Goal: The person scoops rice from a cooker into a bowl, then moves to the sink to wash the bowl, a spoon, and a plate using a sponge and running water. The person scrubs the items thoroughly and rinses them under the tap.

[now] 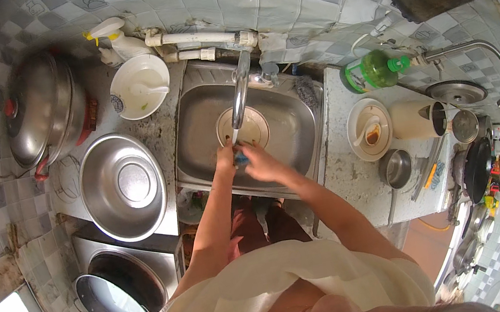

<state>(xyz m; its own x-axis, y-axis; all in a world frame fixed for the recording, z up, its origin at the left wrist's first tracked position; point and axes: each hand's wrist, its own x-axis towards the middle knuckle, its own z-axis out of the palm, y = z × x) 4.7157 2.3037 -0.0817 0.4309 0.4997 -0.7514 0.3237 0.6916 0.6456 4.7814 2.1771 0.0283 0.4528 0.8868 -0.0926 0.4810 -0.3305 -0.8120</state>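
Both hands are over the stainless steel sink, close together beneath the chrome faucet, where water runs. A small blue thing, possibly a cloth or scrubber, lies between them; which hand grips it is unclear. My left hand is near the stream with its fingers pointing up towards the faucet. My right hand has bent fingers beside the blue thing. Just beyond the fingers, a pale round dish with a dark rim line sits in the sink, partly hidden by the faucet and hands.
Left of the sink are a steel basin, a white bowl with a spoon, a spray bottle and a lidded pot. On the right counter stand a green bottle, a stained plate and a small saucepan.
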